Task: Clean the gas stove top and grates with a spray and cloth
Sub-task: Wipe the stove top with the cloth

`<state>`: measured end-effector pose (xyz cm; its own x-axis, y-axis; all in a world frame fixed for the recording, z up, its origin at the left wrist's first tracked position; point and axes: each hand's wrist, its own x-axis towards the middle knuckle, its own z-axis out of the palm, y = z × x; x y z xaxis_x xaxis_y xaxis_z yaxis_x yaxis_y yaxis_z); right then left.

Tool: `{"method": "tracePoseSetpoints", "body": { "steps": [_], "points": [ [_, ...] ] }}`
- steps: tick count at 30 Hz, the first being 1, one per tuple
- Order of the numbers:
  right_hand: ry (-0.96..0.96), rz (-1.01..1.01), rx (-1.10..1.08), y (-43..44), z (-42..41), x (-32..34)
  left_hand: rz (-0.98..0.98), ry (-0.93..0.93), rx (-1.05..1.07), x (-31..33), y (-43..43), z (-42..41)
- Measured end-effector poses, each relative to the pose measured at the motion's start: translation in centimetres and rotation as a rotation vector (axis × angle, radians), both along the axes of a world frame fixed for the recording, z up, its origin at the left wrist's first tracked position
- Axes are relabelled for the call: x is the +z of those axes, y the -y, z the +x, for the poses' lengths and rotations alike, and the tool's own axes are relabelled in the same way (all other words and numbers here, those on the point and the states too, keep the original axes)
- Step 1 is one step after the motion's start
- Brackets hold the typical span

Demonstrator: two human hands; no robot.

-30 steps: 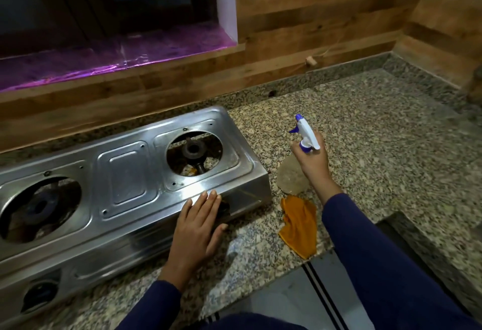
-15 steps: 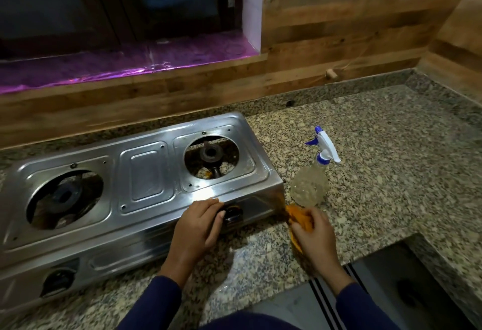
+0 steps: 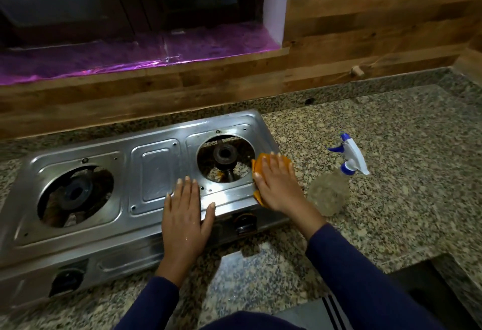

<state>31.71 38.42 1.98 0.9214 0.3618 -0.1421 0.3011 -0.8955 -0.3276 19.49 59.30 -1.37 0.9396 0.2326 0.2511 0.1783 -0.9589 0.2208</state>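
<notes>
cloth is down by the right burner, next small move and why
Probably slide the right hand leftward, wiping the orange cloth across the stainless steel stove top toward the left hand. The cloth lies pressed flat at the right edge; the left hand rests flat, steadying it.

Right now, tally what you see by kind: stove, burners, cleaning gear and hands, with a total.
Stove: 1
Burners: 2
Cloth: 1
Spray bottle: 1
Hands: 2, left hand and right hand
Total: 7
</notes>
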Motion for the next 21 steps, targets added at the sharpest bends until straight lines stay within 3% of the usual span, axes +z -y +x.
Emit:
{"method": "tracePoseSetpoints", "body": {
  "steps": [12, 16, 21],
  "points": [
    [0.097, -0.022, 0.005, -8.6, 17.0, -0.1, -0.016, -0.039, 0.001, -0.5, 0.1, 0.4],
    [0.014, -0.044, 0.17, -13.4, 19.7, 0.4, -0.009, -0.022, 0.003, -0.7, 0.0, 0.6],
    [0.04, -0.056, 0.529, -21.2, 14.3, 0.4, -0.038, -0.013, 0.017, -0.6, 0.0, 0.5]
  ]
}}
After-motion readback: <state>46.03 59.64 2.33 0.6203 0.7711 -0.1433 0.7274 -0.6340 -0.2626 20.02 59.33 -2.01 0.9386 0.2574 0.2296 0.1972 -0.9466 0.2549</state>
